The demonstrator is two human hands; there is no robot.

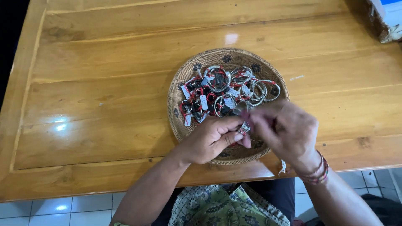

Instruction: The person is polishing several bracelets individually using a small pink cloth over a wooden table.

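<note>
Two hands are seen meeting over the near rim of a round woven basket tray set on a wooden table. A small silver ring-shaped piece is held between them; it is shiny, ribbed or patterned, with a scrap of red at its edge. Finer detail is lost to blur. It sits at about 6 o'clock of the tray, just above the rim.

The left hand is curled, knuckles up, with thumb and fingertips pinched on the silver piece from 9 o'clock. The right hand comes in from 3 o'clock, back of the hand up, fingers bent toward the same piece; it is motion-blurred, so its exact grip cannot be told. Beaded bracelets are worn at the right wrist.

A heap of silver bangles and rings with red threads and small white tags is piled in the tray, from centre toward 12 o'clock. A green patterned cloth is seen at the lap.
</note>
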